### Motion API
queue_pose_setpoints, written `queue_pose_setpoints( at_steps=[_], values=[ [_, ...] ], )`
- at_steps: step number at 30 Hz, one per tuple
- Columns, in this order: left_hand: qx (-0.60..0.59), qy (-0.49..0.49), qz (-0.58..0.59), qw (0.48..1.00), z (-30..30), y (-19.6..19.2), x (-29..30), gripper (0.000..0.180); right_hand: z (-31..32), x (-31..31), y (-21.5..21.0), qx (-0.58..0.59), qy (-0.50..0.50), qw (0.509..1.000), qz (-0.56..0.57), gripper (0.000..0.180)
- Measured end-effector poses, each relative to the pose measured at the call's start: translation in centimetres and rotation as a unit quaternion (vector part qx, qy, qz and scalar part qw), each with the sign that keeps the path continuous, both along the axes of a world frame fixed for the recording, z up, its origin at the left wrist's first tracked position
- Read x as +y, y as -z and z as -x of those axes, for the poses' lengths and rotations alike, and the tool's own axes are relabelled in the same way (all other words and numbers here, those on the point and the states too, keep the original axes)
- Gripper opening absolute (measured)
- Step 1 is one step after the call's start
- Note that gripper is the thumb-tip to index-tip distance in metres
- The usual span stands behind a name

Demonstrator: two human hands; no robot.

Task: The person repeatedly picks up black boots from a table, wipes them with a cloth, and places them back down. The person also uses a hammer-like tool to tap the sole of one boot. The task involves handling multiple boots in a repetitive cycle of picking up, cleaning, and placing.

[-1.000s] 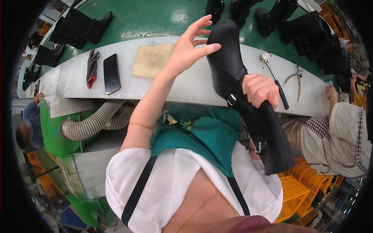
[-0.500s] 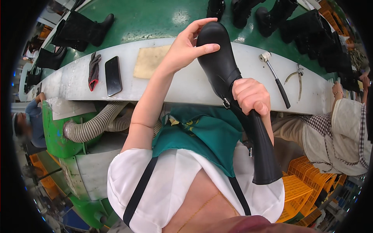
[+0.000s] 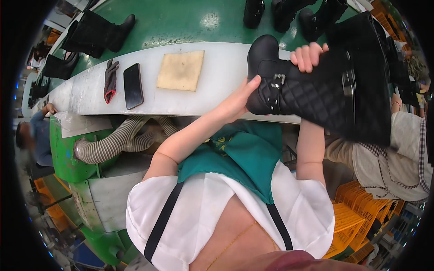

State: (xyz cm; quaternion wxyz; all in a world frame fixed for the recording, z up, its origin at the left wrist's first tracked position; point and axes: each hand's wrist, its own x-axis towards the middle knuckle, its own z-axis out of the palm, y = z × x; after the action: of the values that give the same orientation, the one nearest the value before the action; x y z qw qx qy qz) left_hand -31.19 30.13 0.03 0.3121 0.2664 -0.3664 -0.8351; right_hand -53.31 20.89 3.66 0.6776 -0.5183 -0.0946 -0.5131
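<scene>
A tall black quilted boot (image 3: 312,88) with a metal buckle lies on its side in the air above the white workbench (image 3: 212,90), toe to the left. My right hand (image 3: 308,55) grips its upper edge near the ankle. My left hand (image 3: 238,100) cups the heel and sole from below. Both arms reach up from the lower middle of the view.
On the workbench lie a dark glove (image 3: 109,80), a black phone (image 3: 133,85) and a tan pad (image 3: 181,70). More black boots (image 3: 97,34) stand on the green conveyor (image 3: 181,22) behind. A ribbed hose (image 3: 115,142) runs under the bench. Another person (image 3: 389,162) sits at right beside orange crates (image 3: 357,226).
The boot has swung from hanging shaft-down to lying sideways, showing its quilted side. My left hand moved from the toe to under the heel; my right hand shifted up.
</scene>
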Motion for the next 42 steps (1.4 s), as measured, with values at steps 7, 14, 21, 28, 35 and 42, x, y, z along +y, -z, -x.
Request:
queue_pose_setpoints(
  at_steps=[7,14,21,28,35,42],
  values=[
    [0.238,-0.016,-0.244,0.940,-1.4,-1.5,-1.6,0.067,-4.9,2.5,-5.4,0.252,0.330,0.896,-0.156,0.062],
    [0.325,-0.037,-0.283,0.902,-2.4,-1.9,-3.0,0.063,-4.6,4.9,-2.1,0.319,0.344,0.875,-0.123,0.068],
    [0.077,-0.120,-0.094,0.985,-2.1,-2.5,-2.5,0.061,-6.3,6.6,-0.5,0.403,0.346,0.847,0.023,0.069],
    [-0.221,-0.331,0.496,0.772,-5.5,6.1,-1.9,0.038,-9.1,7.5,2.0,0.510,0.398,0.754,0.116,0.066],
    [-0.098,-0.470,0.477,0.737,-2.5,0.7,-1.6,0.042,-8.8,8.2,0.7,0.526,0.376,0.759,0.073,0.067],
    [0.042,-0.483,0.247,0.839,-5.8,-8.0,-11.3,0.043,-6.4,9.2,1.3,0.523,0.359,0.771,0.051,0.063]
  ],
)
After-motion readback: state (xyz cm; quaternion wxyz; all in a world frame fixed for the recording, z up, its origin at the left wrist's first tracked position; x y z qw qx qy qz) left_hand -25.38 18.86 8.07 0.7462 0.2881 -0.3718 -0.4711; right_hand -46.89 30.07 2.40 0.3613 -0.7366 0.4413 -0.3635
